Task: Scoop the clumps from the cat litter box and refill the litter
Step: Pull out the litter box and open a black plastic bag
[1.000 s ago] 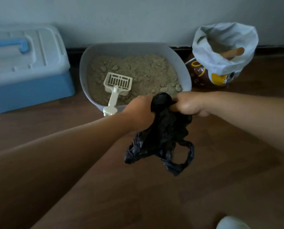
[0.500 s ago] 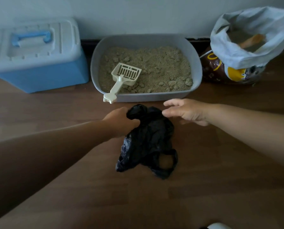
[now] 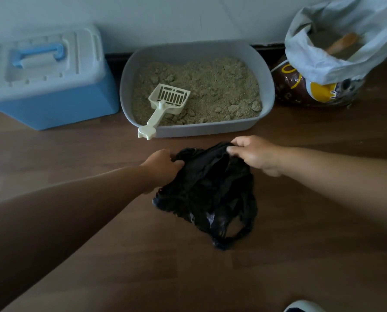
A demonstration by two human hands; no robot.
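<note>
Both hands have parted since a moment ago, and the right one now pinches the bag's rim again. Left to right: a blue bin (image 3: 50,79), the litter box (image 3: 266,86) with the scoop (image 3: 165,102) lying in it, and the litter sack (image 3: 323,70). Left hand (image 3: 161,168) and right hand (image 3: 255,154) each grip an edge of the black bag (image 3: 206,192), just in front of the box. Thin, crumpled plastic could slip or tear if pulled too hard.
</note>
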